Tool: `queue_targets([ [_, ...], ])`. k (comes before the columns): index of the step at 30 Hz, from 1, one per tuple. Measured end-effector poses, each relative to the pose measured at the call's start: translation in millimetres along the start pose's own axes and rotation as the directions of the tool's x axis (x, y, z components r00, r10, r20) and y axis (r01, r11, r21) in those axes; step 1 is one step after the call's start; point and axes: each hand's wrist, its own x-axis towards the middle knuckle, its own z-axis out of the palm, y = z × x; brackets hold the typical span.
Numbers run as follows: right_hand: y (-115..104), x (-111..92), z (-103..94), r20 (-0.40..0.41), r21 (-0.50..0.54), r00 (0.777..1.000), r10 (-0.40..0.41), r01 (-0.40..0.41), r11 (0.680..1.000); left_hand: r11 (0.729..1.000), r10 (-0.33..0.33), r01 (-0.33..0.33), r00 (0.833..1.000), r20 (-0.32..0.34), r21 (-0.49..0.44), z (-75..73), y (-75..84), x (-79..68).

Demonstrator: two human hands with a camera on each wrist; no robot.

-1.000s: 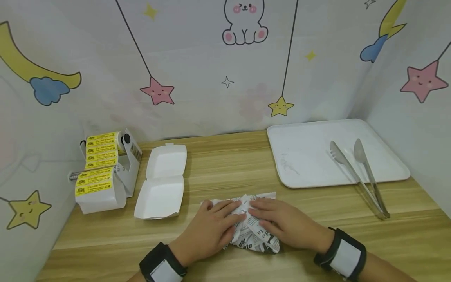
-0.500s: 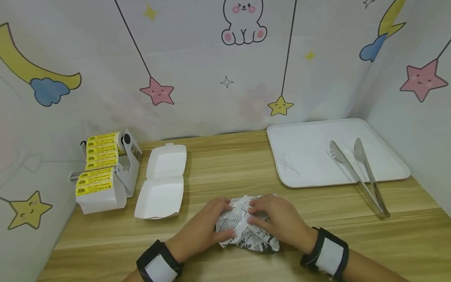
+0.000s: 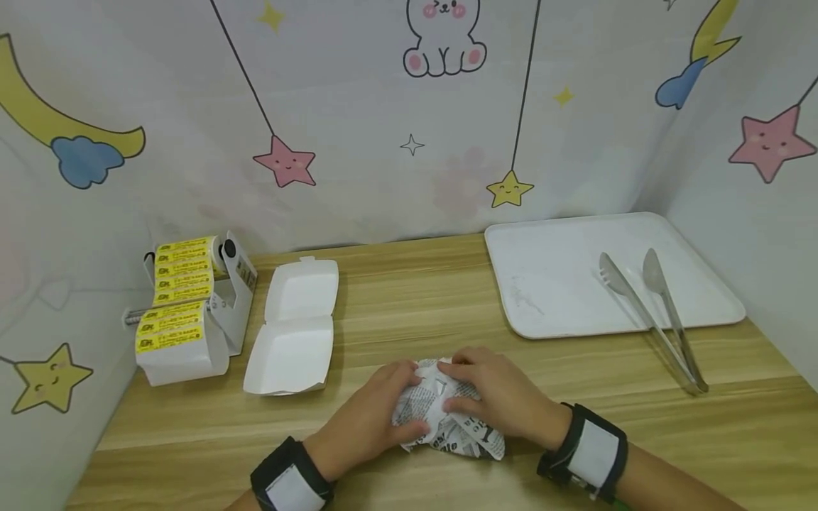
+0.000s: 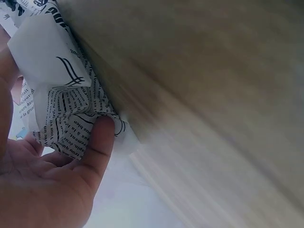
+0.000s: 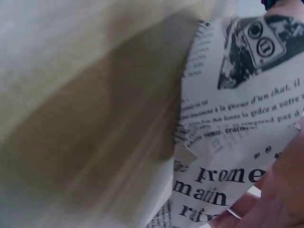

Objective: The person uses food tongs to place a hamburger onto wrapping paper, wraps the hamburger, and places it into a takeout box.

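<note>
A parcel wrapped in newsprint-patterned paper lies on the wooden table in front of me; its contents are hidden. My left hand grips its left side, thumb at the near edge and fingers around the far side. From the right, my right hand holds it with curled fingers, thumb on top. In the left wrist view, folded paper sits between the thumb and fingers of the left hand. The right wrist view has the printed paper against the right hand.
An unfolded white takeaway box stands left of the parcel. Beyond it is a label dispenser with a roll of yellow labels. At the back right, metal tongs lean over the rim of a white tray.
Both hands lay on top of the parcel with fingers spread; they have moved out to its sides and now grip it. The paper's far edge has been drawn in, making the parcel more compact.
</note>
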Motion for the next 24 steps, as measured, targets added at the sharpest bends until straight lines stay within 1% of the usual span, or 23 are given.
queue_targets([
  [4, 1.6, 1.6, -4.6, 0.055, 0.049, 0.998, 0.012, -0.015, 0.999, 1.000, -0.021, 0.021, 1.000, 0.011, 0.011, 4.4, 4.8, -2.5],
  [7, -0.3, 2.4, -7.1, 0.069, 0.066, 0.997, 0.024, -0.028, 0.997, 0.999, -0.049, 0.049, 0.998, 0.034, 0.020, 5.8, 8.8, -4.0],
  [9, -2.3, 3.0, -5.9, 0.063, 0.041, 0.998, 0.029, -0.032, 0.999, 0.998, -0.054, 0.053, 0.998, 0.040, 0.023, 6.1, 9.5, -4.8],
  [13, -5.2, 2.2, -0.4, 0.034, -0.024, 0.999, 0.026, -0.025, 0.999, 0.999, -0.035, 0.035, 0.999, 0.037, 0.016, 5.5, 8.9, -6.6],
  [17, -5.5, 0.0, 2.9, 0.024, -0.043, 0.999, 0.028, -0.027, 0.999, 0.999, -0.032, 0.031, 0.999, 0.034, 0.015, 3.7, 8.8, -6.9],
  [21, -6.7, -1.3, 1.3, 0.020, -0.049, 0.999, 0.036, -0.035, 0.998, 0.999, -0.036, 0.036, 0.999, 0.005, 0.037, -1.5, 11.2, -7.6],
  [24, -7.4, -1.8, -0.1, 0.018, -0.053, 0.999, 0.044, -0.043, 0.998, 0.996, -0.043, 0.047, 0.997, -0.059, 0.074, -11.1, 12.9, -11.9],
])
